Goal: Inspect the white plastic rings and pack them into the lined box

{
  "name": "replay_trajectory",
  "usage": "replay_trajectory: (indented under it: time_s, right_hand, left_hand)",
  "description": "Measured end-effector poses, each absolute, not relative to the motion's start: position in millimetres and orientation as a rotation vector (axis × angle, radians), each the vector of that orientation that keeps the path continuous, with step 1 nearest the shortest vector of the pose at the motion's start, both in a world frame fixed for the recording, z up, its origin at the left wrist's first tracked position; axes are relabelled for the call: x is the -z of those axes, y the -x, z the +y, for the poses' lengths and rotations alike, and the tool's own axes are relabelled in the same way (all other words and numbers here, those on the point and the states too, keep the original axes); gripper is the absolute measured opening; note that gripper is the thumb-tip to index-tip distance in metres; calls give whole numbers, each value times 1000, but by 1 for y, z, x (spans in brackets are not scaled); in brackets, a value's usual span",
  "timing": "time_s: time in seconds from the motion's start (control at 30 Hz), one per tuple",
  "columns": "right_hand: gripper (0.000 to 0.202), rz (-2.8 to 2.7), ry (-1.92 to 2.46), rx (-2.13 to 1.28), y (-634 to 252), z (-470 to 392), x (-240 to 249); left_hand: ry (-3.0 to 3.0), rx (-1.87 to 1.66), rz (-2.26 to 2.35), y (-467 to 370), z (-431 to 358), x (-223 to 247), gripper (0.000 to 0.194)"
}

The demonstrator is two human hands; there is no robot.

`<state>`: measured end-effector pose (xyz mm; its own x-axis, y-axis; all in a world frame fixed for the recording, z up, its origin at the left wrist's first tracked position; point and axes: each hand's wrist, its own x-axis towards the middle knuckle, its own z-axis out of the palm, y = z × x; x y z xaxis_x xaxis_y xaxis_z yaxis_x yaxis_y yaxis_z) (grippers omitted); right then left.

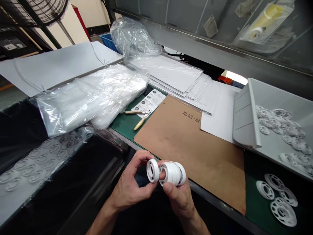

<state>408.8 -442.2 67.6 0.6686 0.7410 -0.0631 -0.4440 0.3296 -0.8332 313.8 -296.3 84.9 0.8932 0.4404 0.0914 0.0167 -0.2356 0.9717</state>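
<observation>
My left hand [132, 182] pinches a single white plastic ring [153, 170] between thumb and fingers, its open face turned partly toward me. Just right of it, my right hand [179, 195] grips a short row of several white plastic rings [172, 173] standing face to face. A fingertip of the right hand pokes through the nearest ring of that row. The single ring sits at the left end of the row, with a narrow gap between them. Both hands are in front of the table's near edge, below the brown cardboard sheet [195, 143].
Loose white rings [283, 212] lie on the green mat at right, below a grey bin [246, 114] holding more. Pliers [140, 122] rest on a printed sheet [151, 101]. Plastic bags [97, 88] and white sheets [171, 71] lie behind. Bagged rings [41, 160] are at left.
</observation>
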Motion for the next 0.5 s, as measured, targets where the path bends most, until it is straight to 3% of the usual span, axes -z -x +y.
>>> replay_trajectory:
  time_s: [0.23, 0.4, 0.5]
  right_hand:
    - [24, -357, 972, -857, -406, -436, -56]
    - [45, -263, 1096, -904, -395, -441, -55]
    - [35, -300, 1179, -893, -398, -442, -49]
  left_hand:
    - [-1799, -482, 343, -304, -289, -83, 52]
    - [-1910, -630, 535, -269, -288, -100, 52]
    - [-2063, -743, 827, -218, -265, -117, 48]
